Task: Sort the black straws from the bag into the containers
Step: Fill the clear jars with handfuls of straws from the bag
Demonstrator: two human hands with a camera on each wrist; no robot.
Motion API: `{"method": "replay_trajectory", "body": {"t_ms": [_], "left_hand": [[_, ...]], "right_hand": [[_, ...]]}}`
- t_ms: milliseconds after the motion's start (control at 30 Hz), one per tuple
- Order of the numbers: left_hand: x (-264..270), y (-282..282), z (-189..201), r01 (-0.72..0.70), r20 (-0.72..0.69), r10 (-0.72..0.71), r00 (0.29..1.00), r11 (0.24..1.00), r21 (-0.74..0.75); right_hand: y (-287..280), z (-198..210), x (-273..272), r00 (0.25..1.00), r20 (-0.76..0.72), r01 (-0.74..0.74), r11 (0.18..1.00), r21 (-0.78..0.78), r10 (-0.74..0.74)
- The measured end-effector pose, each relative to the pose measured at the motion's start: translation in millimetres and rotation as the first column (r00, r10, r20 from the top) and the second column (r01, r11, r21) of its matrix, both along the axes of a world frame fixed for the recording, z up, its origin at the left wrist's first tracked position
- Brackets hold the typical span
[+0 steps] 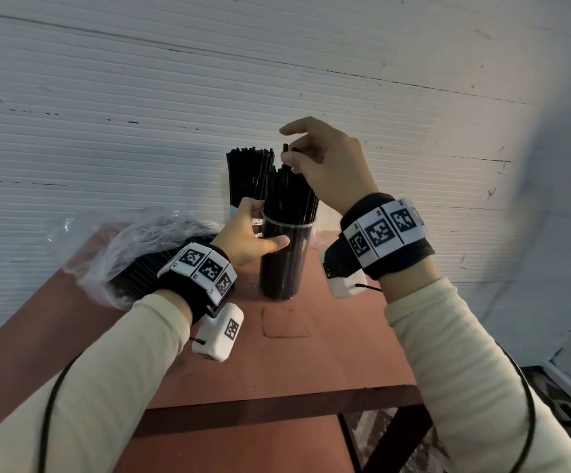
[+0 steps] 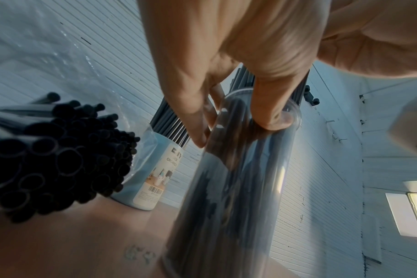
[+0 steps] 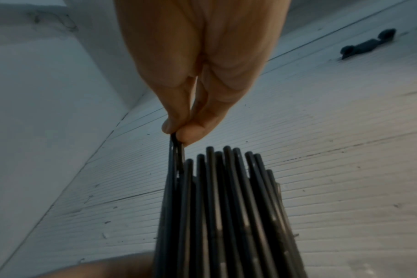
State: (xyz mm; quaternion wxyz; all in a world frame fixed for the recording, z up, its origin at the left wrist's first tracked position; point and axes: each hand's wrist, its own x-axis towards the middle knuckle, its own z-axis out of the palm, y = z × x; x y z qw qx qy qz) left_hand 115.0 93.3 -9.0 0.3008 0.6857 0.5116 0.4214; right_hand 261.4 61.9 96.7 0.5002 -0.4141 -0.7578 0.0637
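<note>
A clear plastic cup packed with upright black straws stands on the brown table. My left hand grips the cup just under its rim, thumb in front. My right hand pinches the top of a few black straws that stick up above the others at the cup's left side. Behind it stands a second container, pale blue with a label, also full of straws. The clear bag with loose straws lies to the left.
A white ribbed wall rises directly behind the table. The table's front edge is near me, with a lower shelf beneath. A cable runs from each wrist camera along my cream sleeves.
</note>
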Motion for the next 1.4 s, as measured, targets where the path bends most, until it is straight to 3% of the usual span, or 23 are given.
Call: {"method": "replay_trajectory", "body": {"t_ms": [100,200,367,567,733,833,1000,1100,1267,1400], "left_hand": [[0.7,1.0,-0.9,-0.009,0.008,0.009,1.0,1.0,-0.01],[1.8,-0.8,0.1,-0.036,0.001,0.036,0.999,0.999,0.002],[6.7,-3.4,2.4,-0.07,0.003,0.07,0.998,0.997,0.024],[12.1,-2.0,1.1,-0.091,0.031,0.09,0.996,0.994,0.06],[11.3,1.3,2.9,-0.067,-0.02,0.068,0.997,0.996,0.06],[10.4,2.6,2.6,-0.069,-0.021,0.07,0.997,0.996,0.056],[10.8,3.1,1.8,-0.069,-0.033,0.071,0.997,0.996,0.058],[10.1,3.2,0.9,-0.067,-0.023,0.068,0.997,0.996,0.065],[8.8,2.6,0.3,-0.031,-0.015,0.032,0.999,0.998,0.057],[8.4,0.1,1.2,-0.043,-0.014,0.044,0.999,0.997,0.066]], "right_hand": [[1.5,-4.4,1.3,0.998,-0.038,0.041,0.999,-0.015,-0.041],[0.4,-13.2,2.8,0.987,0.088,0.129,0.989,0.073,-0.135],[-4.3,-20.7,4.9,0.976,0.009,0.215,0.966,0.147,-0.218],[-1.1,-36.5,3.9,0.948,0.089,0.3,0.951,0.068,-0.305],[-4.1,-34.7,2.5,0.937,0.136,0.315,0.947,0.068,-0.321],[-9.6,-37.1,-0.9,0.914,0.209,0.328,0.936,0.129,-0.349],[-18.3,-51.2,-3.4,0.94,0.177,0.239,0.933,0.27,-0.292],[-15.4,-55.8,-0.8,0.939,0.16,0.275,0.943,0.187,-0.305],[-8.8,-65.1,6.7,0.895,0.31,0.35,0.936,-0.046,-0.319],[-11.2,-59.2,11.1,0.939,0.224,0.275,0.961,-0.032,-0.261]]}}
